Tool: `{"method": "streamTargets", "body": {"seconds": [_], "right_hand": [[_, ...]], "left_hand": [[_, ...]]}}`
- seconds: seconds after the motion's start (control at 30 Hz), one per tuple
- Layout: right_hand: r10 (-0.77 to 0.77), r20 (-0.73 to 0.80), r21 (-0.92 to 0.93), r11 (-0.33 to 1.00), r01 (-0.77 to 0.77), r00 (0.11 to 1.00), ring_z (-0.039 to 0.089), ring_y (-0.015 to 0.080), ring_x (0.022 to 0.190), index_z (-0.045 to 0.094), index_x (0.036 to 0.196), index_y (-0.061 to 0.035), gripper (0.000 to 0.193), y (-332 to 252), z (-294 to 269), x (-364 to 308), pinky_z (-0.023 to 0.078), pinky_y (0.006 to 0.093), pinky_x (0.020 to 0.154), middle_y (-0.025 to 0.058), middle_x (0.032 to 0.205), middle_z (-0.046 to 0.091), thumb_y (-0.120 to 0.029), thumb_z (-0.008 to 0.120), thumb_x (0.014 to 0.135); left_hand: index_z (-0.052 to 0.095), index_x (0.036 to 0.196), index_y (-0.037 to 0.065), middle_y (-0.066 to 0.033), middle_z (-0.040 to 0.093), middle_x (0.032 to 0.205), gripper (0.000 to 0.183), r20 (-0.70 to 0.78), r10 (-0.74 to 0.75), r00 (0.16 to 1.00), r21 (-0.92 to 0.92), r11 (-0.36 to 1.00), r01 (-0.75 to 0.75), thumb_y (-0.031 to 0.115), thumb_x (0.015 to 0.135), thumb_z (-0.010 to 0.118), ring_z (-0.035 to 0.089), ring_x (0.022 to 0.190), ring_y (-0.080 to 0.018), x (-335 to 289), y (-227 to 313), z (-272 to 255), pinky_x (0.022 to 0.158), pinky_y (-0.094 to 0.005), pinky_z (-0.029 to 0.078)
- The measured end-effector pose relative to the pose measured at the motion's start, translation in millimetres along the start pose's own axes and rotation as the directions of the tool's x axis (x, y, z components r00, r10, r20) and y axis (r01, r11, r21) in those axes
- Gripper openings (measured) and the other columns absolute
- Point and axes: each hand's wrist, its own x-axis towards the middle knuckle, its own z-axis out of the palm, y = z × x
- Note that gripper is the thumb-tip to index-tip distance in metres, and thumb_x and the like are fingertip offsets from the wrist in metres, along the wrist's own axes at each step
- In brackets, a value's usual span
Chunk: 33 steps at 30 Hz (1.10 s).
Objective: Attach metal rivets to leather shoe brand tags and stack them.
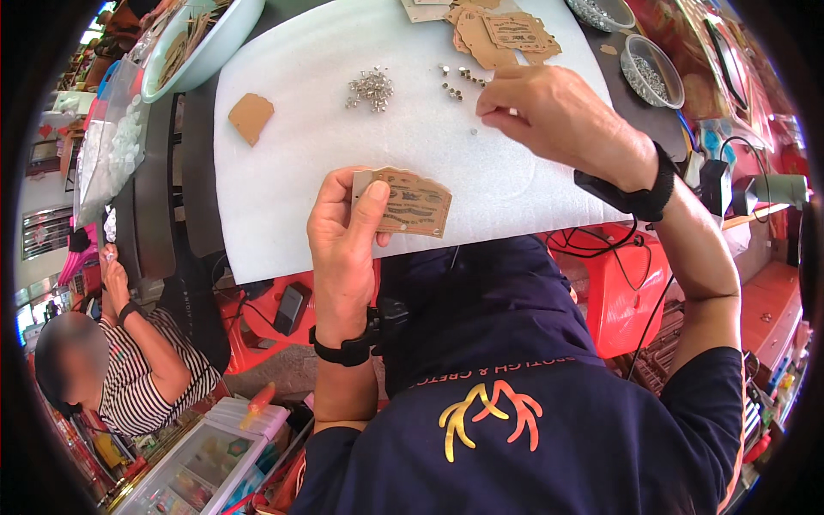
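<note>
My left hand (342, 236) grips a tan printed tag (419, 206) with a scalloped edge and small holes, thumb on top, just above the near edge of the white foam sheet (296, 184). Over the sheet's right part, my right hand (562, 112) is closed in a pinch; whatever lies between its fingertips is too small to make out. Beside those fingers are several small metal studs (455, 93), and a single stud (474, 132) sits just below them. Left of these is a heap of silvery studs (371, 89).
A loose tan piece (251, 118) lies at the sheet's left. Stacked tan tags (502, 36) are at the far side. Clear tubs of metal bits (651, 72) stand far right, a pale blue basin (202, 51) far left. Another person (150, 360) works at the left. Red stools (622, 296) flank me.
</note>
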Motion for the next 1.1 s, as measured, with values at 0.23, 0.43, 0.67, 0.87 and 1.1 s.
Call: {"method": "streamTargets", "body": {"seconds": [0.23, 0.43, 0.67, 0.87, 1.1], "right_hand": [[-0.037, -0.012, 0.016, 0.999, 0.038, 0.999, 0.063, 0.0324, 0.076, 0.063, 0.081, -0.0039, 0.009, -7.3, 16.6, -0.4, 0.05, 0.0429, 0.066, 0.0109, 0.08, 0.062, -0.012, 0.062, 0.084], [0.001, 0.034, 0.051, 0.999, -0.003, 0.999, 0.061, 0.0337, 0.074, 0.059, 0.079, -0.0028, 0.009, -9.8, 15.2, 2.0, 0.049, 0.0436, 0.066, 0.0114, 0.08, 0.061, -0.011, 0.06, 0.084], [0.024, 0.021, 0.093, 0.995, -0.026, 0.999, 0.061, 0.0361, 0.074, 0.058, 0.077, -0.0017, 0.011, -8.3, 19.3, -0.1, 0.048, 0.0443, 0.065, 0.0139, 0.077, 0.062, -0.011, 0.059, 0.082], [0.112, 0.153, 0.102, 0.986, -0.129, 0.982, 0.064, 0.0305, 0.075, 0.062, 0.087, -0.0021, 0.01, -4.8, 12.4, 4.4, 0.05, 0.0391, 0.069, 0.0128, 0.08, 0.064, -0.009, 0.067, 0.083], [0.054, 0.053, 0.112, 0.992, -0.059, 0.997, 0.064, 0.03, 0.075, 0.062, 0.088, -0.0017, 0.012, -3.4, 20.1, -2.2, 0.05, 0.0391, 0.069, 0.0128, 0.08, 0.064, -0.01, 0.068, 0.083]], "left_hand": [[0.058, 0.105, 0.005, 0.0015, 0.06, 0.087, 0.018, -0.021, -0.018, 1.0, 0.01, 1.0, 0.018, 0.018, 0.094, 0.065, 0.047, 0.07, -0.0023, 1.6, 1.5, 9.7, 0.058, -0.0198, 0.038], [0.058, 0.106, 0.004, 0.0018, 0.06, 0.087, 0.019, 0.012, 0.028, 1.0, 0.019, 0.999, -0.028, 0.017, 0.095, 0.065, 0.047, 0.069, -0.0021, 4.1, 3.2, 14.6, 0.057, -0.0195, 0.038], [0.058, 0.107, 0.004, 0.0016, 0.06, 0.086, 0.019, 0.017, 0.041, 0.999, 0.042, 0.998, -0.042, 0.017, 0.095, 0.064, 0.047, 0.069, -0.0019, 5.9, 2.1, 15.0, 0.057, -0.0191, 0.038], [0.057, 0.107, 0.006, 0.0005, 0.064, 0.091, 0.014, 0.038, 0.033, 0.999, 0.049, 0.998, -0.035, 0.014, 0.096, 0.061, 0.047, 0.071, -0.0025, 5.1, 1.5, 14.4, 0.06, -0.0203, 0.036], [0.058, 0.106, 0.006, 0.0013, 0.063, 0.091, 0.014, 0.035, 0.027, 0.999, 0.056, 0.998, -0.029, 0.015, 0.096, 0.061, 0.047, 0.071, -0.0022, 4.3, 2.3, 17.8, 0.059, -0.0202, 0.036]]}}
